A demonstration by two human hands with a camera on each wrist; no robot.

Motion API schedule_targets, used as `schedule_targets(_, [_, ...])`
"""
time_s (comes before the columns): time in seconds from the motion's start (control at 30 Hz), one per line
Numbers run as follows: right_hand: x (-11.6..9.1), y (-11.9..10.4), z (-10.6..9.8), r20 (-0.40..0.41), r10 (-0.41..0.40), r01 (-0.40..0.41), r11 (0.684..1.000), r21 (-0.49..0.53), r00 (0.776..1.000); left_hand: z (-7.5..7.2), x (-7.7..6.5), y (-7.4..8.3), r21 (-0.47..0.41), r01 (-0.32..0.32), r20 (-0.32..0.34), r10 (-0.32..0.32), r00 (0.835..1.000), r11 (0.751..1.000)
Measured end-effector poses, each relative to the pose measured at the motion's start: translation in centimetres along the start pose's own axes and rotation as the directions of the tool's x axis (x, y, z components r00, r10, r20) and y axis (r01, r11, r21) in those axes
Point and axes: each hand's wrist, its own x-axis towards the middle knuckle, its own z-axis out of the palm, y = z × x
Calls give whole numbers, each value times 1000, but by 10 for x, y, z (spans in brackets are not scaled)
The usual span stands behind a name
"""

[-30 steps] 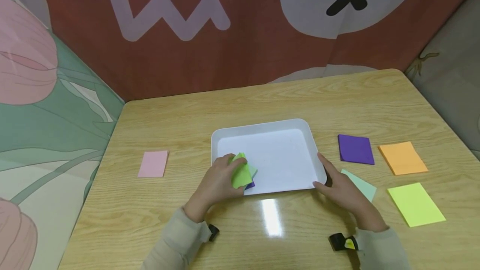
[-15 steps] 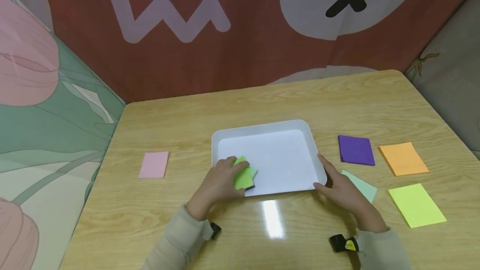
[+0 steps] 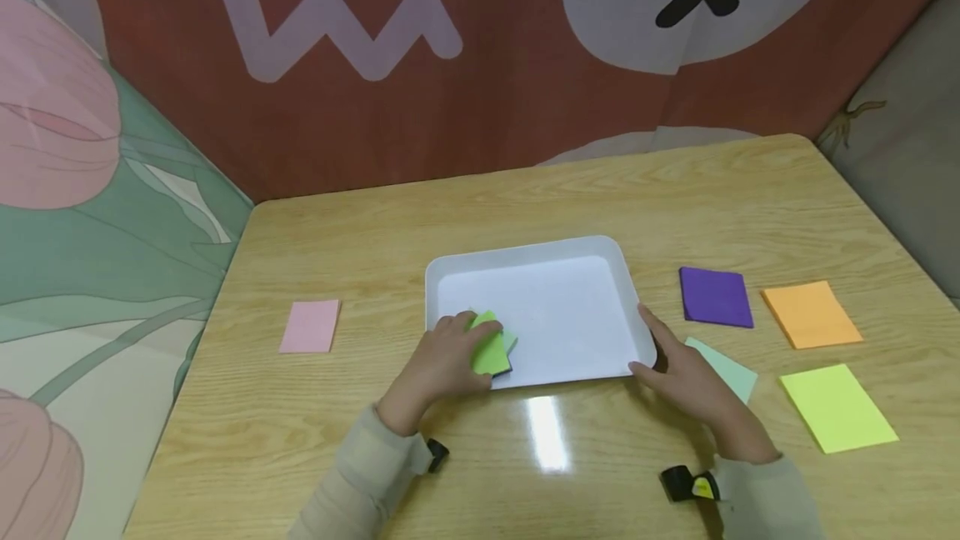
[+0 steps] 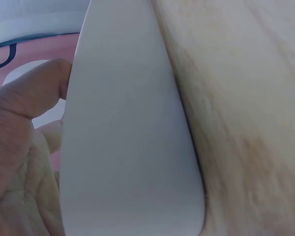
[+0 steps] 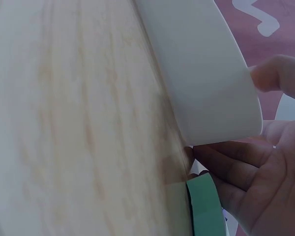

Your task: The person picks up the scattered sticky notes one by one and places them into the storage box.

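A white tray (image 3: 570, 307) lies on the table between my hands. Over its front left corner, my left hand (image 3: 438, 361) holds a bright green sticky note pad (image 3: 491, 354) between thumb and fingers. Beneath that pad peek a mint sheet or pad (image 3: 511, 340) and a dark edge; my fingers hide the rest. My right hand (image 3: 686, 377) grips the tray's front right corner, thumb in front and fingers along the side. In the left wrist view the tray's outer wall (image 4: 128, 123) covers whatever the left hand (image 4: 24, 132) holds.
Right of the tray lie a purple pad (image 3: 716, 297), an orange pad (image 3: 812, 314), a yellow pad (image 3: 838, 407) and a mint pad (image 3: 723, 369) partly under the right hand. A pink pad (image 3: 310, 327) sits to the left. A patterned cloth hangs behind the table.
The green pad has come down slightly and now covers more of the dark piece below it. My right hand keeps its hold on the tray corner.
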Motion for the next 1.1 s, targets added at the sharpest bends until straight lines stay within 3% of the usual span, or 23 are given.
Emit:
schedule_targets(0.27, [-1, -3, -1, 6, 5, -5, 1000, -11, 1000, -3, 2, 4, -14, 41, 55, -40, 998, 999])
schedule_targets(1.1, [1, -1, -2, 26, 30, -30, 1000, 7, 999, -1, 3, 1, 64, 13, 125, -21, 992, 998])
